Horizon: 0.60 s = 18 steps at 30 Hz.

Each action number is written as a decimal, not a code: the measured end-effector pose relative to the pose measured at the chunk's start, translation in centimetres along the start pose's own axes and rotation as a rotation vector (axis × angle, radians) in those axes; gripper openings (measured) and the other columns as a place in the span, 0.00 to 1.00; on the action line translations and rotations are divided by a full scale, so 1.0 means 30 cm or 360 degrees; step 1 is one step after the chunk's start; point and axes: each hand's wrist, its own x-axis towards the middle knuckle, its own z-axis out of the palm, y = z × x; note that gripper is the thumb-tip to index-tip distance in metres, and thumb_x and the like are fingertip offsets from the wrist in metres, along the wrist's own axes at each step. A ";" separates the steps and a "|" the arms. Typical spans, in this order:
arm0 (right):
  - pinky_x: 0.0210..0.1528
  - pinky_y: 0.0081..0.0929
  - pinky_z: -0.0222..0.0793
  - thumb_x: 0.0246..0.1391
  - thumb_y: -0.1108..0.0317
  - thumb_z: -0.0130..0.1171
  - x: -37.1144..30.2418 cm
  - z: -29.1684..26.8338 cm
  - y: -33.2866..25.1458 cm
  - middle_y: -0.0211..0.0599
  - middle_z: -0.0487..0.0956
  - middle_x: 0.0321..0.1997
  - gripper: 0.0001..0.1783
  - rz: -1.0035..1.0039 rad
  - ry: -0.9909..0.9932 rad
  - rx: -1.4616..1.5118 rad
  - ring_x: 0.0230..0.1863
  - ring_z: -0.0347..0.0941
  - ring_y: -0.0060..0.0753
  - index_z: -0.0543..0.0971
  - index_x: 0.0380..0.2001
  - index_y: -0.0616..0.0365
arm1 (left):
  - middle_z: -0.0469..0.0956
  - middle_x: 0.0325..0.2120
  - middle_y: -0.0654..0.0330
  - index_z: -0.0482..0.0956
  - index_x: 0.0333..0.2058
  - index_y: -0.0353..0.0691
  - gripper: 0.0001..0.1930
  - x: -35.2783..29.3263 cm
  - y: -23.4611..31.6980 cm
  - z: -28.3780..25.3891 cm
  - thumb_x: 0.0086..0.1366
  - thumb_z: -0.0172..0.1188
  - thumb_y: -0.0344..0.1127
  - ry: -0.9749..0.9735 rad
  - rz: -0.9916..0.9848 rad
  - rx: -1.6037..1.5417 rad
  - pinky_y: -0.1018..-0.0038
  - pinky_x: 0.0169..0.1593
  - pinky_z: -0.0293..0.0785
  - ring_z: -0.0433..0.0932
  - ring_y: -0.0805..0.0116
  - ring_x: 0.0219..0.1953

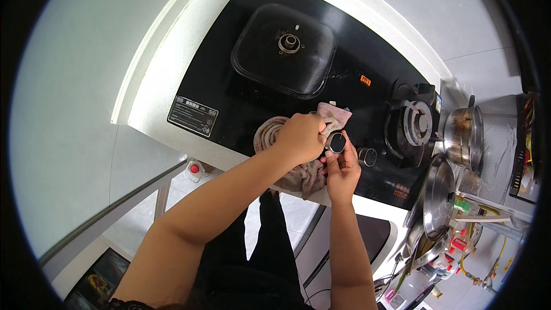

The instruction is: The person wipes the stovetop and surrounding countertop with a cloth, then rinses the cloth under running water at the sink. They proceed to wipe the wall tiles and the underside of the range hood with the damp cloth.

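A pinkish-grey cloth [302,179] lies bunched over the front edge of the black glass cooktop [229,109]. My left hand [301,136] is closed on part of it, right beside a black oval stove knob [337,143] with a silver rim. Thumb and fingers of my right hand [343,171] grip that knob from its right side. Whether the knob is still seated on the cooktop cannot be told. A second knob [367,156] sits just to the right. One corner of cloth, pale pink [334,113], spreads beyond my left fingers.
On the left burner, a dark square drip pan [275,74] surrounds a bare burner centre. The right burner [417,123] has its round head and dark support. A steel pot [460,135] and a shiny lid [439,195] stand at the right. An orange sticker [365,80] marks the glass.
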 end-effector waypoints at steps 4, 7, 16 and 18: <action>0.24 0.10 0.69 0.56 0.79 0.56 0.004 -0.003 0.020 0.32 0.72 0.50 0.27 -0.0020 -0.0010 0.0022 0.30 0.72 0.13 0.67 0.60 0.61 | 0.77 0.18 0.47 0.78 0.21 0.32 0.03 0.022 -0.002 0.044 0.48 0.59 0.27 0.0250 -0.0065 -0.0025 0.66 0.29 0.73 0.78 0.53 0.22; 0.24 0.09 0.67 0.57 0.77 0.57 0.002 -0.003 0.019 0.28 0.73 0.47 0.27 0.0000 0.0002 0.0026 0.31 0.72 0.13 0.67 0.60 0.61 | 0.77 0.19 0.47 0.79 0.22 0.32 0.03 0.010 -0.002 0.035 0.48 0.59 0.26 0.0179 -0.0065 -0.0002 0.65 0.29 0.73 0.79 0.52 0.23; 0.24 0.11 0.70 0.56 0.79 0.57 -0.001 0.006 0.020 0.33 0.72 0.51 0.26 -0.0005 0.0017 0.0094 0.30 0.72 0.13 0.69 0.59 0.60 | 0.78 0.21 0.47 0.78 0.24 0.33 0.03 0.025 -0.004 0.057 0.48 0.59 0.26 0.0306 0.0024 0.0142 0.64 0.29 0.73 0.79 0.52 0.24; 0.24 0.11 0.70 0.56 0.79 0.57 0.000 0.002 0.013 0.33 0.72 0.51 0.26 -0.0009 0.0025 0.0057 0.30 0.72 0.13 0.69 0.59 0.60 | 0.78 0.21 0.48 0.77 0.23 0.33 0.03 0.020 0.007 0.042 0.49 0.59 0.27 0.0203 -0.0002 0.0121 0.64 0.29 0.73 0.79 0.51 0.24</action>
